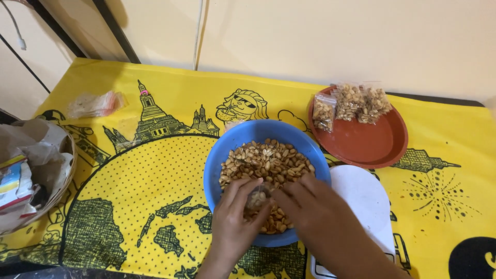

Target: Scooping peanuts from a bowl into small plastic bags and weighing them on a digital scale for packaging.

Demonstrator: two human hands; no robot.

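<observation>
Holding a small clear pouch [257, 198] over the near side of a blue bowl [217, 160] full of peanuts [266, 160], the left hand [232, 219] pinches it with curled fingers, low in the middle of the frame. Just beside it, the right hand [310, 206] has its fingertips bent down at the pouch's mouth, though whether they grip anything I cannot tell. To the upper right a red-brown plate [369, 142] carries filled peanut packets [351, 103], a white scale [364, 199] lies beside the bowl, and a basket [64, 178] of wrappers sits at the left edge, all on a yellow printed cloth [155, 206].
</observation>
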